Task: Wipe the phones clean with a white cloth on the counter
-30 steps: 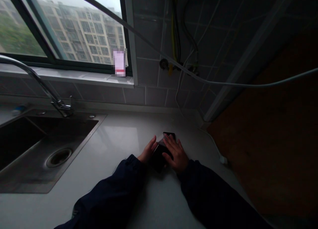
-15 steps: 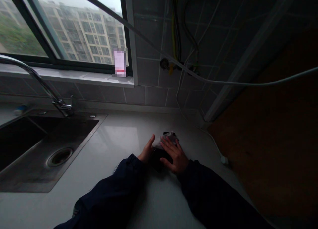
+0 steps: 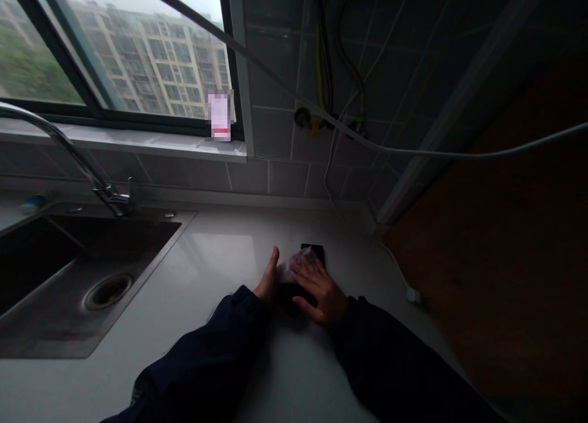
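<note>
A flat black object with rounded far corners lies on the white countertop in front of me; most of its face is covered, so its exact kind cannot be made out. On top of it is a pale, crumpled, semi-transparent sheet, blurred by motion. My right hand lies over both, fingers stretched out flat on the sheet and thumb spread to the side. At the object's left edge is my left hand, thumb pointing up; its other fingers are hidden, so their grip does not show.
To the left is a steel sink with a chrome faucet. A white cable runs down the wall and along the counter to a white plug. Another cable hangs across the view. A brown wooden panel borders the right.
My right hand and the pale sheet have slid slightly left, uncovering more of the black object's far end. My left hand has shifted slightly left too.
</note>
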A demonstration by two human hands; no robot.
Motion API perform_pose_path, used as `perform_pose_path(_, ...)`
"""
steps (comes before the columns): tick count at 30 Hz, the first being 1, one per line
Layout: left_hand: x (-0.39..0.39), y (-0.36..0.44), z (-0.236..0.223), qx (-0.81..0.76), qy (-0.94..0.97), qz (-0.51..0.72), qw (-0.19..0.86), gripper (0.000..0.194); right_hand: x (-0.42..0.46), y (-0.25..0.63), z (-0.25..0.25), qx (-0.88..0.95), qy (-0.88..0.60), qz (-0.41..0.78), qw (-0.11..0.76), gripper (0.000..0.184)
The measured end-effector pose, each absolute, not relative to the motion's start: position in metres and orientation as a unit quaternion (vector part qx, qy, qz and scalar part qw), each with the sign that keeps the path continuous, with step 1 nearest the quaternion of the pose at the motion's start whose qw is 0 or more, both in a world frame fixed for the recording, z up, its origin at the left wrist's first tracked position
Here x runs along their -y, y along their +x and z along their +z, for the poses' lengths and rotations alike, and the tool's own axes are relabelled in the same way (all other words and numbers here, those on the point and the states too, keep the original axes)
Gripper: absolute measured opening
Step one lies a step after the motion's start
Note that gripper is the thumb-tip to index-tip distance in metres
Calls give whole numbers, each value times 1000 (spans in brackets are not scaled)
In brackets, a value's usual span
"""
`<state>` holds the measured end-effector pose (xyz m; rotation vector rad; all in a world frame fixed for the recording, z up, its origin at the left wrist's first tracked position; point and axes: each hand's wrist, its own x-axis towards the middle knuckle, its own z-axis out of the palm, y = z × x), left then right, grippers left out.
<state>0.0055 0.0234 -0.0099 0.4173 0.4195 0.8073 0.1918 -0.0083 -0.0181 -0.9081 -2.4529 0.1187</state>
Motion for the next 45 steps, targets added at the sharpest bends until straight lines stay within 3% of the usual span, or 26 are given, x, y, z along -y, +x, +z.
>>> perform_pose_path(2, -24, 6, -10, -215, 201, 393, 871, 83, 9, 191, -19, 916, -311, 40, 249, 59)
perform_pose_path(7, -23, 6, -13, -165, 224, 393, 876, 88, 6, 193, -18, 872, -410, 31, 265, 64)
perform_pose_path(10, -23, 5, -14, -160, 218, 394, 878, 90, 7, 193, -16, 889, -376, 40, 260, 66)
perform_pose_path(14, -23, 6, -12, -169, 189, 392, 884, 92, 10, 191, -15, 912, -327, 39, 245, 59)
perform_pose_path(24, -28, -1, -22, -94, 229, 372, 895, 103, 5, 194, -18, 861, -421, -1, 287, 57)
perform_pose_path(33, -31, -8, -18, -124, 181, 495, 841, 104, 19, 185, -19, 916, -279, 30, 286, 42)
perform_pose_path(41, -22, -3, -4, -102, 153, 500, 846, 99, 15, 186, -17, 905, -294, -26, 306, 55)
perform_pose_path(45, -21, -3, 1, -126, 134, 493, 850, 81, 12, 189, -17, 885, -301, -40, 354, 56)
